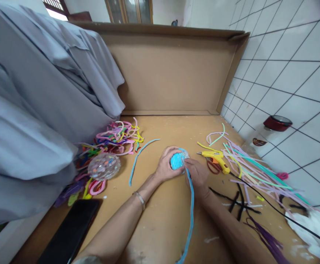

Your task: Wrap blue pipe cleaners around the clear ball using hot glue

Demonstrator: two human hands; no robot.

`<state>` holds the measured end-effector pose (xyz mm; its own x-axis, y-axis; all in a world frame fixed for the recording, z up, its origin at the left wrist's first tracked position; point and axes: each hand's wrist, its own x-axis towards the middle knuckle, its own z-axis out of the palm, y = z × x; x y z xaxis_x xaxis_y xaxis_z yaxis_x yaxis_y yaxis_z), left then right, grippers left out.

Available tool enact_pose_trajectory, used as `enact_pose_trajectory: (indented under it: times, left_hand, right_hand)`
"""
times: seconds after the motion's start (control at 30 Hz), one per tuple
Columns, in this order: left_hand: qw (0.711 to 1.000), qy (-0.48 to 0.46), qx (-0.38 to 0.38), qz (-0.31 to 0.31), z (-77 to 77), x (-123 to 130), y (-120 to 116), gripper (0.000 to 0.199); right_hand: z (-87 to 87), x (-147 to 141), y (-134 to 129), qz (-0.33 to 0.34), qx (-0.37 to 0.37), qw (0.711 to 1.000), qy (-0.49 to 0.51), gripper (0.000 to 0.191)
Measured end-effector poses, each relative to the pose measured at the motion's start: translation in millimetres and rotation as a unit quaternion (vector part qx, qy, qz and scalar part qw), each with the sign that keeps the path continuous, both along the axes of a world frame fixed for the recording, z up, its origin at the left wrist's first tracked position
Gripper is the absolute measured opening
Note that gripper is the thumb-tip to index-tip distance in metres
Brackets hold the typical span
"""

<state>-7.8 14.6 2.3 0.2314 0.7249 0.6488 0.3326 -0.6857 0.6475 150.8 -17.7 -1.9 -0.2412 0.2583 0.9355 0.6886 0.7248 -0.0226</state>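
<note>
A small ball point(177, 161), partly wrapped in rows of blue pipe cleaner, sits in my left hand point(165, 164), whose fingers curl round its left side and top. The ball's right side shows a clear, uncovered patch. My right hand point(196, 174) is closed at the ball's right edge, its fingertips pinching the blue pipe cleaner point(191, 205). From there the long loose end hangs down toward the front edge of the view. Left of my hands, another blue pipe cleaner point(135, 161) lies curved on the table.
A speckled clear ball point(104, 166) rests by tangled pipe cleaners point(116, 135) at left, near a black phone point(70, 231). At right lie a yellow glue gun point(217, 159) with its cord, pipe cleaners point(256, 172), and a red-lidded jar point(270, 132). Cardboard point(171, 73) stands behind.
</note>
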Motion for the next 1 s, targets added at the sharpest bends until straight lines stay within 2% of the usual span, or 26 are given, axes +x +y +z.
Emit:
enact_pose_trajectory:
  times: [0.57,1.0]
  left_hand:
    - [1.0,0.0,0.004,-0.01,-1.6,-0.7,0.5,0.052]
    - [1.0,-0.006,-0.006,-0.016,-3.0,-0.4,1.9,0.053]
  right_hand:
    - [1.3,-1.6,0.7,-0.019,-0.006,1.0,-0.018,0.021]
    - [6.8,-0.1,2.2,-0.004,-0.014,0.999,-0.034,0.02]
